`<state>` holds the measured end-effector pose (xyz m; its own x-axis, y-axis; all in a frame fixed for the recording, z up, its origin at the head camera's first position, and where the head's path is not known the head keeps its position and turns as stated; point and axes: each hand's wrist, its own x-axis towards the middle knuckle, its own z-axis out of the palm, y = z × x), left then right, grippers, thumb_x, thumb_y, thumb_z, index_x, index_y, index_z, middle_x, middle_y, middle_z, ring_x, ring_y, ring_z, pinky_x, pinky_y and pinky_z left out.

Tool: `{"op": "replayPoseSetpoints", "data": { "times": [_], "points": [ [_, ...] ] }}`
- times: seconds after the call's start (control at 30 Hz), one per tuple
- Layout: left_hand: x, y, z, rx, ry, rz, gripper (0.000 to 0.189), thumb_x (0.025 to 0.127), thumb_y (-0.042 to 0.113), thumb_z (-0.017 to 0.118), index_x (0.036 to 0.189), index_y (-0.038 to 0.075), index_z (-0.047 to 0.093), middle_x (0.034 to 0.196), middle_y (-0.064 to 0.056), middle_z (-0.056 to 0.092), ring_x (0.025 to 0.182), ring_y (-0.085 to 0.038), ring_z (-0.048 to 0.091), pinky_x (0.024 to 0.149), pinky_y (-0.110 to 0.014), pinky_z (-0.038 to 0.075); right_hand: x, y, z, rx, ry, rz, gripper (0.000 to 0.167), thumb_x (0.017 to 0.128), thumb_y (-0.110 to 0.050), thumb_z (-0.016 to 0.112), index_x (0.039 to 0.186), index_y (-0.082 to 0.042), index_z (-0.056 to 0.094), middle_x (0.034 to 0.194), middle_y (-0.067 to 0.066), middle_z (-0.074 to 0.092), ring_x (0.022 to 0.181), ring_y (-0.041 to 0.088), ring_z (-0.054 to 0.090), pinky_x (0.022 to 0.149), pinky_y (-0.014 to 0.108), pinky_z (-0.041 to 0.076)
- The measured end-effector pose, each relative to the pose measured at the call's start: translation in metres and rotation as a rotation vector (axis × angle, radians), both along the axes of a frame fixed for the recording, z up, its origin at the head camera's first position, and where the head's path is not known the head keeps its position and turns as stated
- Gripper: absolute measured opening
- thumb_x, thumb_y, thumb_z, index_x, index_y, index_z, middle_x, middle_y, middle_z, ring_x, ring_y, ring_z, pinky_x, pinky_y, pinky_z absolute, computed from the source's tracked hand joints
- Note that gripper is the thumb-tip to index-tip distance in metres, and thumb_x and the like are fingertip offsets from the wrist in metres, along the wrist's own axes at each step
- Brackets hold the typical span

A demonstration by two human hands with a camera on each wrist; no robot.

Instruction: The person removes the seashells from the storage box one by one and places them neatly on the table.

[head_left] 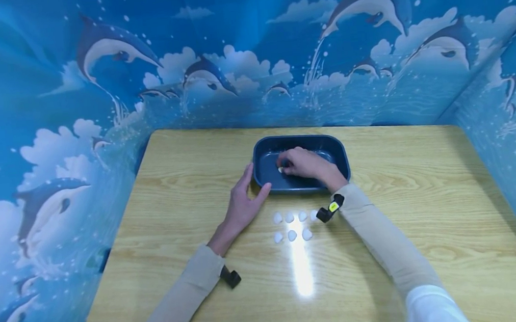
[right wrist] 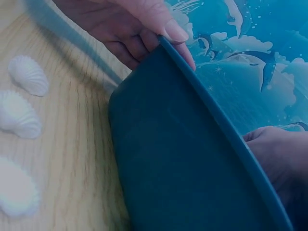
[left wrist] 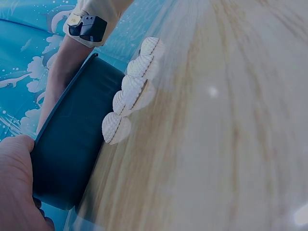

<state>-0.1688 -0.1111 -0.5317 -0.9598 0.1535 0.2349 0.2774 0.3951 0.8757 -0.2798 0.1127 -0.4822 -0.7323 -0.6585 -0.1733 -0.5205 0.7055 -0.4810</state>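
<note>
A dark blue rectangular basin (head_left: 304, 188) stands on the table, its long side facing me. My left hand (head_left: 242, 203) holds its near left corner, the thumb at the rim and the other fingers along the outer left side. Reaching down inside the basin, my right hand (head_left: 306, 164) has its fingers bent and pinches a small white shell (head_left: 281, 169), mostly covered by the fingertips. In the wrist views the basin wall hides the right fingers. White ribbed seashells (left wrist: 136, 91) lie in two rows on the table just in front of the basin.
The wooden table (head_left: 174, 199) carries a bright light reflection near its middle. A blue dolphin-print backdrop (head_left: 248, 54) surrounds its back and sides. The right wrist's black camera (head_left: 324, 214) hangs over the end of the farther shell row.
</note>
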Motion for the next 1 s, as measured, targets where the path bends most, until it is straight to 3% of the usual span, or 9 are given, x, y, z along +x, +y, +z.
{"op": "replayPoseSetpoints", "data": {
  "times": [0.17,0.37,0.53,0.67,0.77,0.87,1.0],
  "points": [
    [0.000,0.000,0.002,0.002,-0.010,0.000,0.081,0.104,0.042,0.064,0.163,0.003,0.027,0.169,-0.020,0.028,0.157,-0.022,0.026,0.128,-0.040,0.027,0.003,-0.003,0.002,0.053,0.008,-0.014,0.028,0.100,-0.024,0.072,0.123,-0.008,0.073,0.100,0.005,0.073,0.076,0.016,0.063,0.069,0.036,0.056],
    [0.000,0.001,0.002,0.001,-0.015,0.001,0.077,0.104,0.032,0.066,0.164,0.006,0.025,0.170,-0.019,0.027,0.157,-0.023,0.025,0.128,-0.043,0.027,0.005,-0.005,0.002,0.090,-0.003,-0.051,0.030,0.098,-0.028,0.074,0.121,-0.008,0.074,0.092,0.002,0.071,0.069,0.016,0.060,0.062,0.033,0.051],
    [0.001,0.001,0.003,-0.003,-0.023,0.002,0.079,0.104,0.040,0.065,0.164,0.006,0.026,0.170,-0.018,0.027,0.157,-0.021,0.025,0.127,-0.041,0.027,0.006,-0.006,0.003,0.108,0.002,-0.063,0.031,0.097,-0.028,0.075,0.120,-0.007,0.074,0.095,0.003,0.072,0.067,0.015,0.060,0.060,0.033,0.052],
    [0.001,0.001,0.004,0.001,-0.027,0.000,0.080,0.104,0.041,0.065,0.164,0.005,0.026,0.170,-0.018,0.027,0.157,-0.022,0.025,0.127,-0.043,0.028,0.008,-0.007,0.003,0.115,0.036,-0.067,0.032,0.095,-0.029,0.076,0.116,-0.006,0.075,0.100,0.005,0.074,0.071,0.014,0.064,0.066,0.034,0.058],
    [0.002,0.001,0.003,0.001,-0.025,0.000,0.080,0.104,0.043,0.064,0.164,0.006,0.026,0.170,-0.018,0.027,0.157,-0.022,0.025,0.127,-0.042,0.028,0.009,-0.008,0.002,0.118,0.072,-0.071,0.025,0.093,-0.031,0.076,0.105,-0.009,0.077,0.092,0.002,0.073,0.070,0.013,0.063,0.064,0.033,0.057],
    [0.001,0.001,0.003,-0.001,-0.019,0.000,0.082,0.104,0.046,0.063,0.164,0.005,0.026,0.170,-0.018,0.027,0.157,-0.023,0.026,0.127,-0.043,0.028,0.009,-0.009,0.001,0.126,0.105,-0.072,0.017,0.092,-0.031,0.074,0.087,-0.014,0.074,0.075,-0.002,0.066,0.061,0.013,0.056,0.054,0.030,0.049],
    [0.001,0.001,0.002,-0.001,-0.013,0.001,0.084,0.104,0.047,0.063,0.164,0.002,0.026,0.169,-0.020,0.027,0.157,-0.024,0.026,0.127,-0.044,0.028,0.009,-0.011,-0.001,0.132,0.143,-0.069,0.023,0.091,-0.028,0.072,0.071,-0.018,0.066,0.060,-0.005,0.052,0.053,0.013,0.045,0.046,0.028,0.036]
  ]
}}
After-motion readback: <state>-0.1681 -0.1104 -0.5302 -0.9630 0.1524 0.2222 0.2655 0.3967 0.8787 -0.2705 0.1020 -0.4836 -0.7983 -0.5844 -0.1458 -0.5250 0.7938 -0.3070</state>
